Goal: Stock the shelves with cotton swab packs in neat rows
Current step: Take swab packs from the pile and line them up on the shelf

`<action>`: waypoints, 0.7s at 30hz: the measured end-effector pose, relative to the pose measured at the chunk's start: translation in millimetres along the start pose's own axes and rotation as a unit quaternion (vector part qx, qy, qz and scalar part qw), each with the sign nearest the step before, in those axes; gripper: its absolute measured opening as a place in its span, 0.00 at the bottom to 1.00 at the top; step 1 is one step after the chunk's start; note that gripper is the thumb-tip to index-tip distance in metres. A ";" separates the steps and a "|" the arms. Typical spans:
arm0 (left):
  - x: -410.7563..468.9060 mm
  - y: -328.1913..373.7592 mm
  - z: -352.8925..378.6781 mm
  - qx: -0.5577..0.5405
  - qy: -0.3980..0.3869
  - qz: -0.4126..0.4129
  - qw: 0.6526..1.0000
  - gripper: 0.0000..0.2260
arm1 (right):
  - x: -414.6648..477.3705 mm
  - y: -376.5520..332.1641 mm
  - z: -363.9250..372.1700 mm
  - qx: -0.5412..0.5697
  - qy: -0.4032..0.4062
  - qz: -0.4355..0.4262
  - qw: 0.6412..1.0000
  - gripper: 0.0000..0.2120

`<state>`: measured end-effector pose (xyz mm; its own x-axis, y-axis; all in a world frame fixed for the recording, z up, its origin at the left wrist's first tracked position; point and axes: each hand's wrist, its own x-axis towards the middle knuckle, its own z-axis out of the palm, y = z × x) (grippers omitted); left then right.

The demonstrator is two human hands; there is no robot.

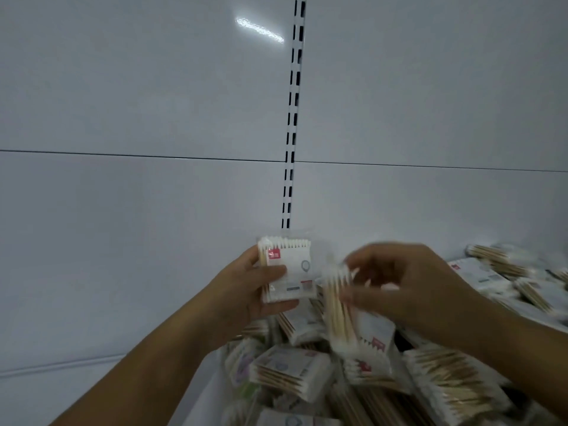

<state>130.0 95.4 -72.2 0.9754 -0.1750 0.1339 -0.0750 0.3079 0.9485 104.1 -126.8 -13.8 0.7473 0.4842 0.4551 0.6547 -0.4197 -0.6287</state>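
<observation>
I see a white panel (123, 87) filling the upper two thirds of the frame, with one horizontal seam across it. A slotted upright (293, 118) runs down the centre from the top edge.

Bottom centre to bottom right: a heap (307, 373) of swab packs, lying at mixed angles, no order. Right edge, mid-height: side packs (507, 278) loose on a white surface, also unordered and blurred.

Both forearms enter from the bottom corners and meet just below centre, above the heap.

Left hand (246, 290): grips the left pack (292, 269) upright, label toward the camera, thumb across the front and fingers behind. Cotton tips show along its top edge, and it stands in front of the foot of the upright.

Right hand (408, 284): motion-blurred, fingers curled round the right pack (338, 302), which is seen edge-on with its wooden sticks showing, roughly vertical. It sits just beside the left pack; I cannot tell whether the two touch.
</observation>
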 end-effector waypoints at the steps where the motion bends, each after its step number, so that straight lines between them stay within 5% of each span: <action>1: -2.3 -0.3 3.0 0.001 -0.036 0.007 0.999 0.22 | 5.7 3.9 -2.3 -0.002 0.058 -0.007 0.998 0.17; 5: -11.5 -5.7 14.3 0.017 -0.172 0.033 0.984 0.30 | 32.8 -0.3 24.3 -0.131 0.135 -0.077 0.979 0.16; 10: -2.7 -6.3 9.4 -0.013 -0.033 0.040 0.999 0.29 | 28.0 14.2 2.5 -0.091 0.065 -0.035 0.993 0.10; 12: -0.9 -4.9 4.7 -0.025 -0.010 0.038 0.999 0.30 | 14.8 29.8 -7.9 -0.219 -0.001 -0.020 0.975 0.16; 15: -2.2 -5.4 4.3 -0.023 0.012 0.032 0.999 0.30 | -10.7 53.2 2.2 -0.399 -0.153 -0.014 0.904 0.24; 21: -6.9 -5.7 5.2 -0.030 0.032 0.004 0.999 0.27 | -21.1 42.0 -10.3 -0.349 -0.084 -0.085 0.930 0.19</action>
<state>122.6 90.0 -77.0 0.9862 -0.1139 0.1204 -0.0713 0.3645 0.9285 117.0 -162.5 -43.3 0.6368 0.6773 0.3685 0.7196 -0.6937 0.0315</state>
